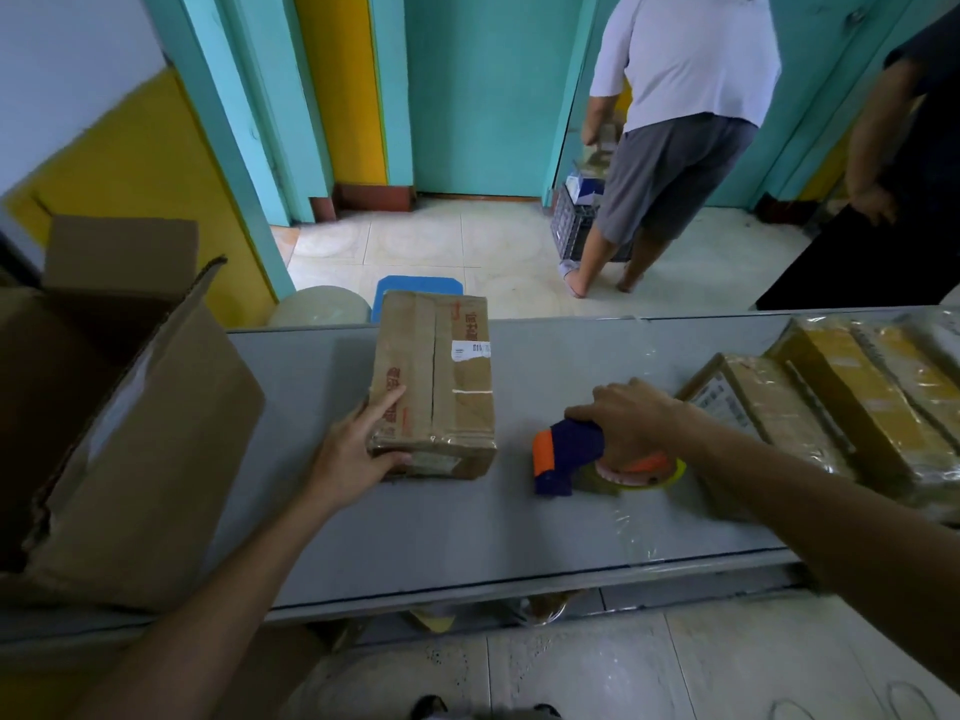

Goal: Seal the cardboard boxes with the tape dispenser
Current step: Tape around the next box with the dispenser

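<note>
A small brown cardboard box [441, 376] with a white label and old tape lies lengthwise in the middle of the grey table [415, 522]. My left hand [358, 449] grips its near left corner, thumb on the front face and fingers on top. To the right, the blue and orange tape dispenser [571, 454] with its tape roll rests on the table. My right hand [628, 418] grips the dispenser from above.
A large open cardboard box [119, 423] fills the table's left end. Several taped parcels [841, 402] lie stacked at the right end. Beyond the table stand a blue stool [415, 285], a pale stool [322, 306], a dark crate [571, 226] and two people.
</note>
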{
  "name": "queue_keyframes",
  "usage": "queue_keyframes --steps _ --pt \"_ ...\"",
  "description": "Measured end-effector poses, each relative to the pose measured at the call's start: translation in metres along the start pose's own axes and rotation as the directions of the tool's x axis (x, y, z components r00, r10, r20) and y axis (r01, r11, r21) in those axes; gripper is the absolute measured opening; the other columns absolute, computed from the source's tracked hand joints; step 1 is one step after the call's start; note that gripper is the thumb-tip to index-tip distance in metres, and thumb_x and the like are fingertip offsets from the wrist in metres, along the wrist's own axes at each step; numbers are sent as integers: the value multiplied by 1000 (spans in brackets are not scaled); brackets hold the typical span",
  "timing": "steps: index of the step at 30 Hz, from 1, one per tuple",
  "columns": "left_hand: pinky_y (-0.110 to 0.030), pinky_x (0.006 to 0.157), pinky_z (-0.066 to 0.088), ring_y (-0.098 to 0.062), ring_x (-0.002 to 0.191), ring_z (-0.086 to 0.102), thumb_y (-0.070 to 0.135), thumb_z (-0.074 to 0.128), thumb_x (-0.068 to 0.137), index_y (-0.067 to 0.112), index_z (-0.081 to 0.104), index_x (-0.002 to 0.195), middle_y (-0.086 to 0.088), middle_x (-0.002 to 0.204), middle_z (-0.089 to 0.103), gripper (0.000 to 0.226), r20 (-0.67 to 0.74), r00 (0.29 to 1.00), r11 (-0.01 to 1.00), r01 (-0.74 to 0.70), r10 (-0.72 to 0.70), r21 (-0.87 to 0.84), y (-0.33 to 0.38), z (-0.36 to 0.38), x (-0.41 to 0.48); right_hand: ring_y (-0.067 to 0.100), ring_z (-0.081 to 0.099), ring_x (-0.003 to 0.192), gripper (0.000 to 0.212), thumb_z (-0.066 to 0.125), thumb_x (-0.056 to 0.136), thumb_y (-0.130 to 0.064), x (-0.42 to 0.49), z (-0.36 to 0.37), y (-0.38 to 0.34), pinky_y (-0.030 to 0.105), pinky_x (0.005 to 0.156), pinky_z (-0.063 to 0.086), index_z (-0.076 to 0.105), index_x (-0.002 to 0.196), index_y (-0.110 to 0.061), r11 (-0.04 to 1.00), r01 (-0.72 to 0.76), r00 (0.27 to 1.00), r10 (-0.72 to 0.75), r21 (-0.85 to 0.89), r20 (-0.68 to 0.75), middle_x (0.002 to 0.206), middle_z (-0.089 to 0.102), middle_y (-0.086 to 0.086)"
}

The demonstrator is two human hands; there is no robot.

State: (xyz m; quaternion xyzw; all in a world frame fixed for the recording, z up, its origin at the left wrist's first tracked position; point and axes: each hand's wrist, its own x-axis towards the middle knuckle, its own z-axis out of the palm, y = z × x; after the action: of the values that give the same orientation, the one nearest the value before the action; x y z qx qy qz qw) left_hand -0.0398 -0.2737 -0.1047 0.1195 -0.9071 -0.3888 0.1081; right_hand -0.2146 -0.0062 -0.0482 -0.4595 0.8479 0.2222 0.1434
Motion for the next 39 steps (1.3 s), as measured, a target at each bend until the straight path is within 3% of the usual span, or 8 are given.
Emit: queue_keyframes --steps 9,14,22,26,28,31,35,39 --pt "-21 97 38 -14 114 51 7 80 69 23 35 142 -9 135 51 87 -99 991 995 90 -93 -38 -3 -21 -8 29 52 101 57 57 81 -47 57 -88 20 37 81 38 40 133 -27 992 -125 948 117 -8 -297 110 53 9" --pt "-26 96 39 -11 121 43 9 74 74 37 24 138 0 136 42 86 -104 968 971 218 -228 -95 -19 -37 -52 36 46 111 69 57 83 -47 109 -71 -31 43 90 36 26 144 -36 965 -60 949 135 256 -284 120 45 14" --pt "-13 96 35 -5 122 39 11 76 73 39 23 137 11 135 36 88 -128 961 969 238 -245 -67 -26 -55 -84 35 30 129 81 57 72 -73 141 -59 -50 51 105 25 31 141 -40 995 -30 995 39 100 -90 136 38 15" --pt "-6 92 33 -1 119 37 9 75 73 37 22 138 13 132 35 88 -144 966 976 211 -216 -53 -9 -50 -81 32 21 136 76 50 81 -68 128 -62 -52 52 109 18 29 145 -31 992 11 976 16 123 -217 146 29 14" --pt "4 86 32 -1 117 40 9 76 73 38 25 138 14 130 38 88 -137 971 979 190 -198 -68 0 -46 -80 27 25 136 62 46 92 -53 116 -66 -58 44 110 21 31 145 -25 926 107 905 60 362 -422 147 32 12" --pt "6 85 33 2 111 47 13 80 69 37 30 138 11 125 46 88 -144 981 990 119 -128 -71 24 -36 -77 24 32 135 56 40 97 -45 93 -81 -64 39 109 27 26 147 -24 583 264 871 199 769 -450 149 33 9" --pt "-3 90 40 13 106 45 19 83 65 31 30 139 12 121 50 92 -160 987 999 -42 36 -34 68 -13 -65 22 36 131 62 51 93 -42 57 -87 -44 25 98 27 23 147 -31 419 268 895 225 868 -385 148 32 5" --pt "-23 99 36 2 110 45 26 82 67 44 8 139 20 121 45 105 -126 992 995 -12 -1 -96 111 14 -49 22 45 122 73 65 81 -46 18 -63 9 40 106 37 30 144 -30 368 201 880 340 908 -333 138 43 3"
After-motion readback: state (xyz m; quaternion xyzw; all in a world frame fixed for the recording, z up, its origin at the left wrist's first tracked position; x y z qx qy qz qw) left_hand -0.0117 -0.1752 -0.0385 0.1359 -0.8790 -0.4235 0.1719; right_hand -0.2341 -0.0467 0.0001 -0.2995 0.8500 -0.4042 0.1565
